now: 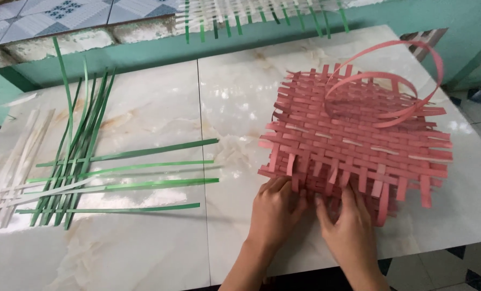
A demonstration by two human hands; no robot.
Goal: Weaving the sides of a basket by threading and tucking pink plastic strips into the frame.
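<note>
A woven mat of pink strips point(354, 140) lies flat on the marble floor tile point(240, 97), right of centre. A long loose pink strip point(407, 81) curls up in a loop over its far right corner. My left hand point(275, 213) and my right hand point(351, 221) rest side by side on the mat's near edge, fingers pressing down on the pink strip ends there. Neither hand has anything closed inside it.
Several loose green strips point(116, 167) lie fanned out on the left, with pale white strips point(14, 161) beside them. Another green and white woven piece point(256, 13) hangs over the teal ledge point(143, 51) at the back. Patterned floor shows at the lower right.
</note>
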